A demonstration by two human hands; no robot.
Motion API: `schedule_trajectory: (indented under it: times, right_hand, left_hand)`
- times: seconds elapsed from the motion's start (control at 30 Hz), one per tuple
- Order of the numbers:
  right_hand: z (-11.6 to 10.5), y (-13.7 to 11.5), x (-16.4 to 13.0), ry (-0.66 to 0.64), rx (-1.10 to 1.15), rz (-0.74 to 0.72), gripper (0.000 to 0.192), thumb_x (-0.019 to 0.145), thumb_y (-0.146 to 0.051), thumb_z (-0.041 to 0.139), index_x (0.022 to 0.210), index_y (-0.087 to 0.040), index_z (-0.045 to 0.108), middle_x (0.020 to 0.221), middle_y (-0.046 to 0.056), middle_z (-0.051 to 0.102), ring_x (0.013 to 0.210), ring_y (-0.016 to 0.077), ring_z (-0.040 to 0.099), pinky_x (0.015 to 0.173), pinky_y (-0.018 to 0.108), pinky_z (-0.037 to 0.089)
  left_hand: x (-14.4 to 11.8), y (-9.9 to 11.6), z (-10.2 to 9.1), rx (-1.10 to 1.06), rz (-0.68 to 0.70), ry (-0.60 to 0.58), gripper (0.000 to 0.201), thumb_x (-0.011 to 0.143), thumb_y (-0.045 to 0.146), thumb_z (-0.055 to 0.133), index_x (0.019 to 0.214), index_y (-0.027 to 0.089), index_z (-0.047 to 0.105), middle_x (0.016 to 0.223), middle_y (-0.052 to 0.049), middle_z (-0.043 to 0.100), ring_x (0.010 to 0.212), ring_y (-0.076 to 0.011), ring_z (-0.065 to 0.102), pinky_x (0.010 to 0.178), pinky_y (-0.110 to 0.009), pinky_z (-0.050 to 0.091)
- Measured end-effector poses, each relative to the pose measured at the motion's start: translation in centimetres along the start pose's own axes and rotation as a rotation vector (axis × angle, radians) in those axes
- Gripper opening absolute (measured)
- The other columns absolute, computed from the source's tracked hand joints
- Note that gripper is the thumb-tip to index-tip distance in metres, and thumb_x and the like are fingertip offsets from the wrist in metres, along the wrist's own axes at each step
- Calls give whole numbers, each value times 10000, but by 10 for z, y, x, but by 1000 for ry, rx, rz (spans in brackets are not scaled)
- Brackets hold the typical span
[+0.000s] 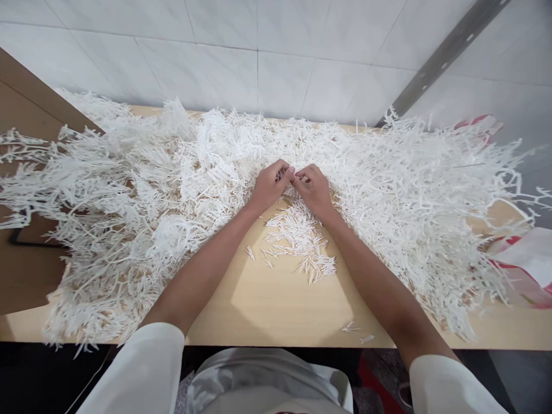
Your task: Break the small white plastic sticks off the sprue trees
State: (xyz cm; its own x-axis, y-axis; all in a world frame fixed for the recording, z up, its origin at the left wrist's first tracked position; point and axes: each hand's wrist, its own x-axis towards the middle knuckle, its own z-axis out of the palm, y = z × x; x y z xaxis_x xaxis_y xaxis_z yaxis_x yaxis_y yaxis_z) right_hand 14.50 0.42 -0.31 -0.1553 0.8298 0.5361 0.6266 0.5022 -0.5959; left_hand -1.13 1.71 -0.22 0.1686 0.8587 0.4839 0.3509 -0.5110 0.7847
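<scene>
A great heap of white plastic branched sprues [142,190] covers the light wooden table [267,299] from left to right. My left hand [269,185] and my right hand [314,187] meet at the middle of the heap, fingertips pinched together on a small white plastic piece [295,176] between them. Just in front of my hands lies a loose pile of small white plastic sticks [302,238], detached from the sprues. A few single sticks [357,332] lie near the table's front edge.
A white tiled wall [259,52] stands behind the table, with a grey metal rail [448,54] running diagonally at the right. A red and white bag [528,264] lies at the right edge. A brown wooden surface [26,270] adjoins the table at the left.
</scene>
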Motion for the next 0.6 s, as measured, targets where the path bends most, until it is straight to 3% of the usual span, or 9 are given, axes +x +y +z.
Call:
schedule_trajectory:
  times: [0.17,0.3,0.37,0.5,0.6]
  right_hand:
    - [-4,-10,-6,142,-50,-190,220,899,-430,587,762,-261,626,817,19,602,834,180,544,751,368,480]
    - [-3,-16,-11,152,-12,-316,199,899,-392,602,760,-251,617,812,9,650,838,174,576,789,376,493]
    - [-3,-17,-10,142,18,-275,190,911,-412,580,824,-252,638,864,13,672,868,167,601,812,367,504]
    - [-2,-11,-4,150,83,-2,318,924,-528,493,1060,-296,662,1108,47,644,1014,179,608,810,356,528]
    - [0,-4,1,106,67,59,382,897,-597,480,1066,-313,672,1213,56,604,1119,213,560,959,433,481]
  left_hand:
    - [2,-2,0,-49,-64,22,337,927,479,502,737,201,524,652,24,565,612,-103,496,613,-256,391]
    - [5,-4,-1,-90,-150,96,347,917,473,525,707,201,474,604,37,482,581,-99,464,601,-256,385]
    - [5,-4,-2,-121,-168,109,348,922,482,512,718,205,466,607,38,472,584,-99,467,595,-252,385]
    - [4,0,-2,-144,-143,67,344,929,517,480,768,213,498,630,34,501,606,-101,494,600,-247,402]
    - [3,2,-3,-133,-85,37,352,927,544,466,801,221,527,652,31,527,600,-99,495,602,-252,410]
